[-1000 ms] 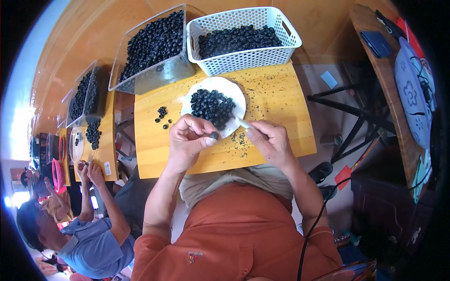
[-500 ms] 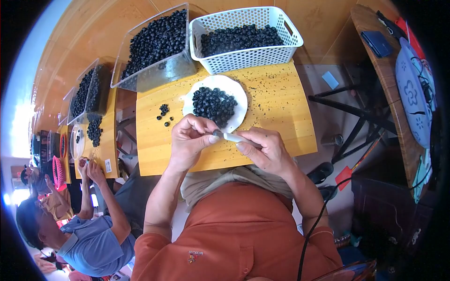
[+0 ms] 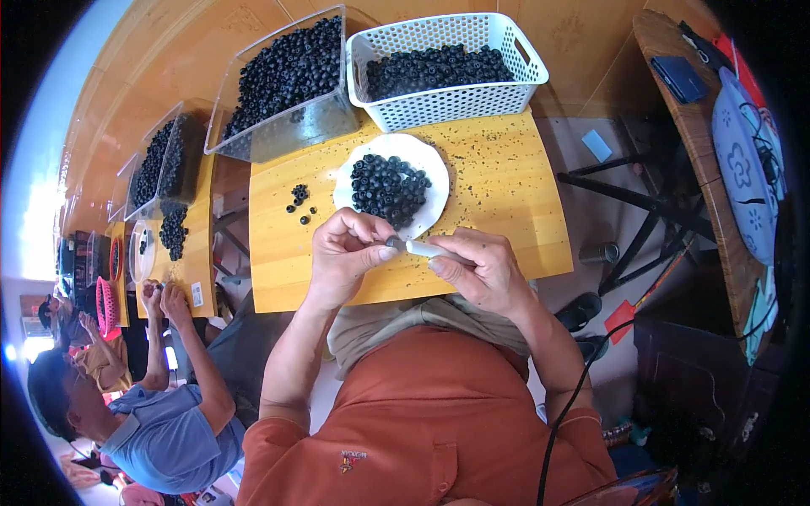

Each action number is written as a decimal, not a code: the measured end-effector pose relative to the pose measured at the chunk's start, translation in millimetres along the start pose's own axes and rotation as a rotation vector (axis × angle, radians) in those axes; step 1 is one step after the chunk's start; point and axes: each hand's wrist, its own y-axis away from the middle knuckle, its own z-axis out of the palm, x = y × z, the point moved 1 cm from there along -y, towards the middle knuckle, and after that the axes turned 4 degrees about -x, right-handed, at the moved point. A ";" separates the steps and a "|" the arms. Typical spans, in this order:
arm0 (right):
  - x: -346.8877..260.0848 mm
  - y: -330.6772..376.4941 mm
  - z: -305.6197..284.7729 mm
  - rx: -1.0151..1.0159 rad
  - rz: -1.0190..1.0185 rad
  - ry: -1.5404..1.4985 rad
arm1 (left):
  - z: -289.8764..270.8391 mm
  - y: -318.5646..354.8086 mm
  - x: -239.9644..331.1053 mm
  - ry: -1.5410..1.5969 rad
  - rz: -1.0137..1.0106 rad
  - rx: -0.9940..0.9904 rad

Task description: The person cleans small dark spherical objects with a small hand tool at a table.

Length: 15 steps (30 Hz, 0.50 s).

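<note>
Over the near edge of a white plate (image 3: 437, 181), my left hand (image 3: 344, 257) pinches a small dark round piece (image 3: 394, 242) between thumb and forefinger. My right hand (image 3: 483, 268) is closed around a slim white tool (image 3: 424, 249), whose tip meets or nearly meets that piece. The tool's exact kind does not show. A heap of small round black pieces with holes (image 3: 388, 187) lies on the plate. To the left of the plate, several loose black pieces (image 3: 299, 194) rest on the yellow wooden table (image 3: 498, 190).
Behind the plate stand a clear plastic bin (image 3: 287, 135) and a white perforated basket (image 3: 447, 108), both holding black pieces. Dark crumbs dot the table. At left, a person in a blue shirt (image 3: 173, 434) works at another table. A black cable (image 3: 553, 438) runs beside my right arm.
The view has shifted slightly, so table and containers appear a little further right. Both hands keep nearly the same hold and place.
</note>
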 end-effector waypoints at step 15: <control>-3.1 6.3 -1.6 -0.018 -0.002 0.011 | 6.7 6.1 1.0 -0.001 0.007 -0.006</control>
